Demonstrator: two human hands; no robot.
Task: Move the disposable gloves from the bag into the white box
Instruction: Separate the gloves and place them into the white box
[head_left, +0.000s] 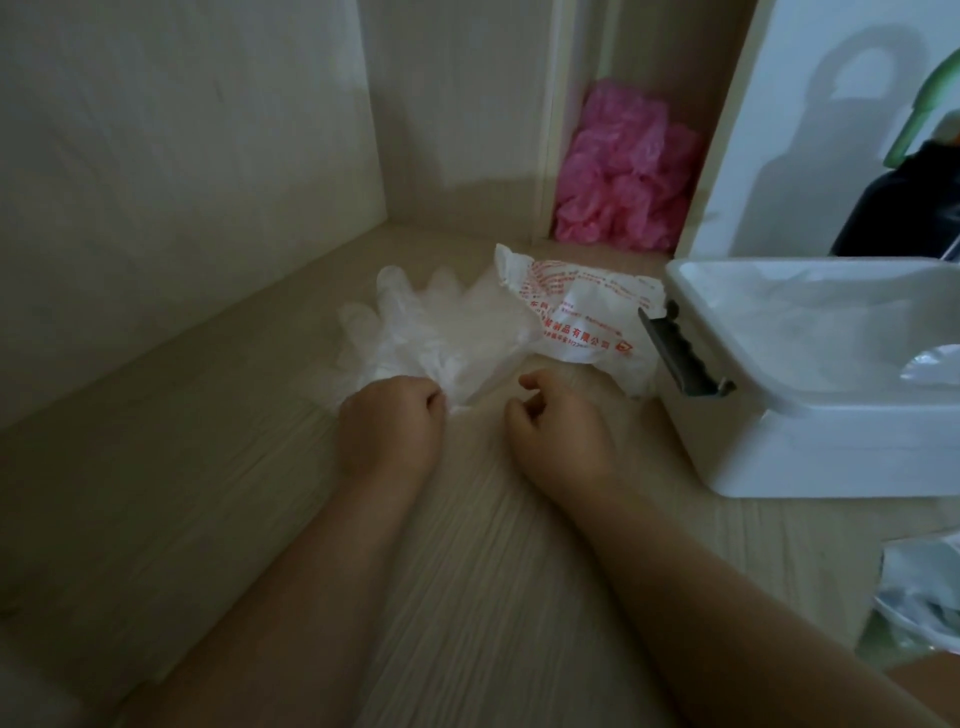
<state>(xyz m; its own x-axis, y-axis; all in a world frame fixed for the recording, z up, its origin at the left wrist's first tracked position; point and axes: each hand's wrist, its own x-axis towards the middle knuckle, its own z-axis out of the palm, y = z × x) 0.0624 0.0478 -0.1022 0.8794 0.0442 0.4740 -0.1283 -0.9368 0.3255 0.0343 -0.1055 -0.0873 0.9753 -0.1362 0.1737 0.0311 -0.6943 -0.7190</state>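
A stack of clear disposable gloves (415, 327) lies flat on the pale wooden shelf, fingers pointing away. My left hand (389, 431) pinches the cuff end of the stack. My right hand (558, 426) rests beside it, fingers curled, seemingly on the transparent edge of the plastic. The white bag (582, 317) with red print lies crumpled behind my right hand, next to the gloves. The white box (810, 395) stands at the right with its lid up, and some clear plastic shows inside it.
A pile of pink plastic (623, 171) fills a narrow compartment at the back. Wooden walls close the shelf on the left and rear. A grey clip (680, 353) sits on the box's left rim. More plastic bags (919, 597) lie at the lower right.
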